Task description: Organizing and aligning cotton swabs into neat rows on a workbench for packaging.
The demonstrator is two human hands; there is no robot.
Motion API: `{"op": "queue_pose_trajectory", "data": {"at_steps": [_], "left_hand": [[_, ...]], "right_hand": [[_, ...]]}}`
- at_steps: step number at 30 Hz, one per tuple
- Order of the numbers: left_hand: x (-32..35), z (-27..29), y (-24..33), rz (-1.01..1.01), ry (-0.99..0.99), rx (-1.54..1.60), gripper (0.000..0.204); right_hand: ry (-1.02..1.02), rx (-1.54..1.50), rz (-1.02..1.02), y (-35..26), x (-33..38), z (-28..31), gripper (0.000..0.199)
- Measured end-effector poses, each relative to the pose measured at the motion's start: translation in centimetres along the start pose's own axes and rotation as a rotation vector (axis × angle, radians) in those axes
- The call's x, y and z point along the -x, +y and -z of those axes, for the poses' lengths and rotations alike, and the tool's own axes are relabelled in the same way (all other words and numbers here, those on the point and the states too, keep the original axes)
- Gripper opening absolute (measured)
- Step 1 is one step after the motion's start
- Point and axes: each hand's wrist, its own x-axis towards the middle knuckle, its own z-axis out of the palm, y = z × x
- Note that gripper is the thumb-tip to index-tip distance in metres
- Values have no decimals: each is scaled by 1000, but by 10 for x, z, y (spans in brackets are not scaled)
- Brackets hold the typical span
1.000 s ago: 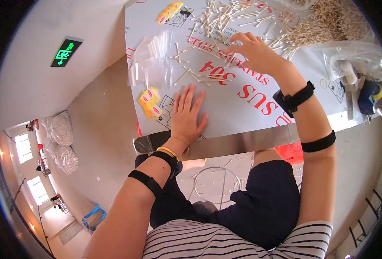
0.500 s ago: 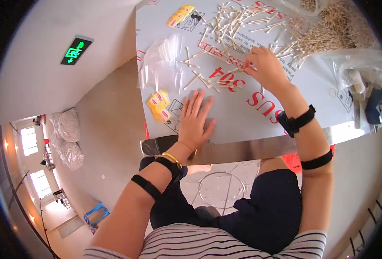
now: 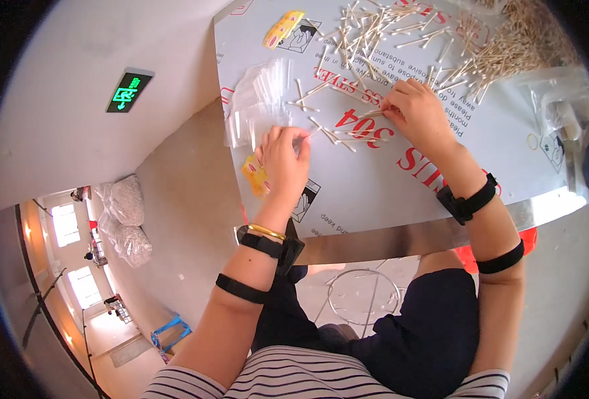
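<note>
My left hand (image 3: 284, 159) is closed in a pinch at the left of the sheet-covered table, with a thin cotton swab tip showing at its fingertips. Under and beside it lie a yellow printed card stack (image 3: 255, 175) and clear plastic sleeves (image 3: 262, 86). My right hand (image 3: 419, 116) pinches a few cotton swabs (image 3: 372, 114), whose ends stick out to the left of its fingers. Between the hands, loose swabs (image 3: 334, 135) lie scattered on the printed sheet. How many swabs each hand holds is hidden by the fingers.
A loose heap of swabs (image 3: 368, 36) lies at the far middle, and a dense pile (image 3: 507, 56) fills the far right beside clear plastic bags (image 3: 561, 86). Another yellow card stack (image 3: 283, 30) is at the far left. The table's metal edge (image 3: 348, 247) runs before my knees.
My left hand has lifted from lying flat on the table, moved up toward the sleeves and closed its fingers. My right hand stays pinched near the loose swabs. The whole view has shifted slightly.
</note>
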Motion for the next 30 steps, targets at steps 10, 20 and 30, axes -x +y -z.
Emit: {"op": "queue_pose_trajectory", "data": {"at_steps": [10, 20, 30], "left_hand": [[2, 20, 19, -358, -124, 153, 24], [-36, 21, -3, -456, -134, -5, 26], [-33, 30, 3, -540, -276, 18, 10]], "right_hand": [[-61, 17, 66, -22, -3, -15, 6], [-37, -64, 18, -33, 16, -1, 23], [-44, -20, 68, -39, 21, -5, 18]]}}
